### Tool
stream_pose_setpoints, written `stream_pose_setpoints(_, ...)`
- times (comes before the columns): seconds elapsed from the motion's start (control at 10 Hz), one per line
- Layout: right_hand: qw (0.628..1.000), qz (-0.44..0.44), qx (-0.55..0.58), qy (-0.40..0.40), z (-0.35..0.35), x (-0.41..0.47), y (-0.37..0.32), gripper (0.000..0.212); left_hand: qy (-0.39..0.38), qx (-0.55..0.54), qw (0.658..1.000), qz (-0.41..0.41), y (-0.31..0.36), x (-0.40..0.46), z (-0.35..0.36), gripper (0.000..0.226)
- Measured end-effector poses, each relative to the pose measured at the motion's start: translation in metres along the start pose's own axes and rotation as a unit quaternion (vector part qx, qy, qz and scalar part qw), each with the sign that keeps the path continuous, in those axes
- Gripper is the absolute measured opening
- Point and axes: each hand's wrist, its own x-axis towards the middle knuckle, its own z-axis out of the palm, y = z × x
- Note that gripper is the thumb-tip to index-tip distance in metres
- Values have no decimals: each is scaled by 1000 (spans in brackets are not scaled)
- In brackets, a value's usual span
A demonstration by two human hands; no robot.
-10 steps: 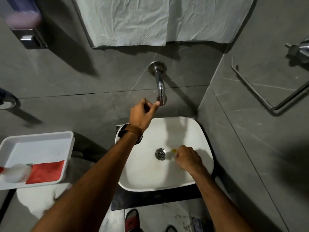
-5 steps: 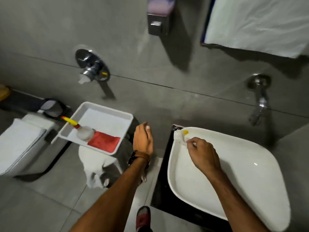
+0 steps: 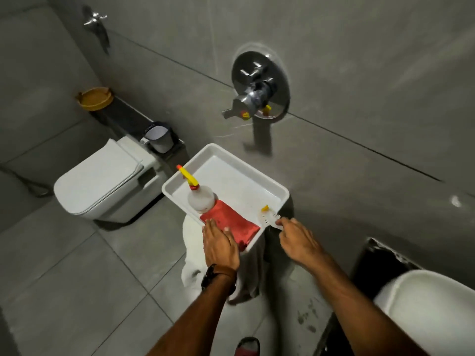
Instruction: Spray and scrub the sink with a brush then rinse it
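Tray (image 3: 279,192) at centre, propped on a draped stand before the wall. In the tray: spray bottle (image 3: 199,197) at left, cloth (image 3: 230,222) just right of it at the near edge, brush (image 3: 268,218) over the right rim. Left hand (image 3: 221,246) over the cloth's near end; right hand (image 3: 299,241) at the brush. Toilet (image 3: 102,181) left. Sink (image 3: 431,312) far right. Wall valve (image 3: 259,87) above the tray.

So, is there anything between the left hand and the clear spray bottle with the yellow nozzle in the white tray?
Nothing visible blocks it. The left hand hovers at the near edge of the white tray, over the red cloth. The clear spray bottle lies just beyond, resting on that cloth.
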Motion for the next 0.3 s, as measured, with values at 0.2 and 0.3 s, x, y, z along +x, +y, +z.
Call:
stream_pose_setpoints(0.2,997,-32,-69,-24,30,95,-34,54,-18,18,999,-38,-32,34,20,61)
stream_pose_setpoints(0.3,993,-44,-108,-10,42,123,-46,61,-11,6,999,-48,-38,43,28,61)
